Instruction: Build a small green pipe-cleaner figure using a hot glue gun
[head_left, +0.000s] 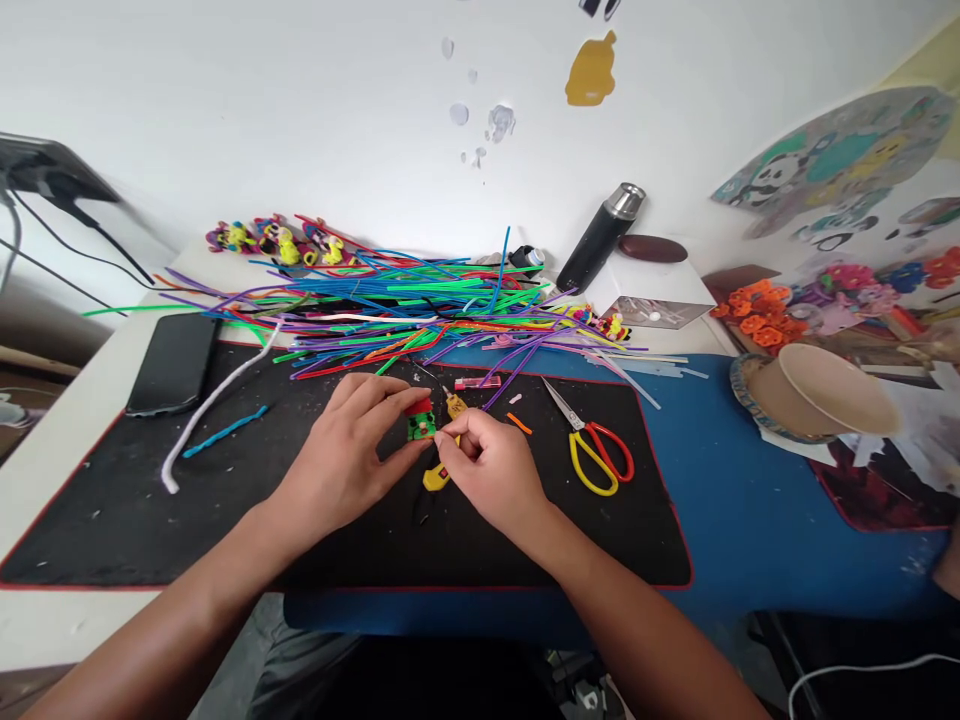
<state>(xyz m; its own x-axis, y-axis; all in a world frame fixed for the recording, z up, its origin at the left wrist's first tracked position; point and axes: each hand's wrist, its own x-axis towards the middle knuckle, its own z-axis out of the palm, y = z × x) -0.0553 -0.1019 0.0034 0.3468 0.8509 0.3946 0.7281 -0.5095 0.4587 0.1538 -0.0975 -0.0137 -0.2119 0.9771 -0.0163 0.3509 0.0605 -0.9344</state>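
My left hand [341, 445] pinches a small green piece with a red top and dark spots [421, 422] between thumb and fingers. Closed in a pinch, my right hand [491, 462] meets the lower right edge of this piece; whatever lies between its fingertips is hidden. Partly covered behind both hands lies a yellow tool with a black end [435, 478], its kind unclear. Scissors [592, 445] with one yellow and one red handle rest right of my right hand, blades apart. A short orange strip [519, 424] and a small pink-and-clear item [478, 382] lie near the fingers.
Many coloured pipe cleaners [390, 300] are heaped along the back of the black mat [300, 550]. A phone [172, 365], a white fuzzy stem [214, 400] and a twisted blue stem [225, 432] lie left. A black thermos [600, 240] leans behind; a beige bowl [832, 395] sits right.
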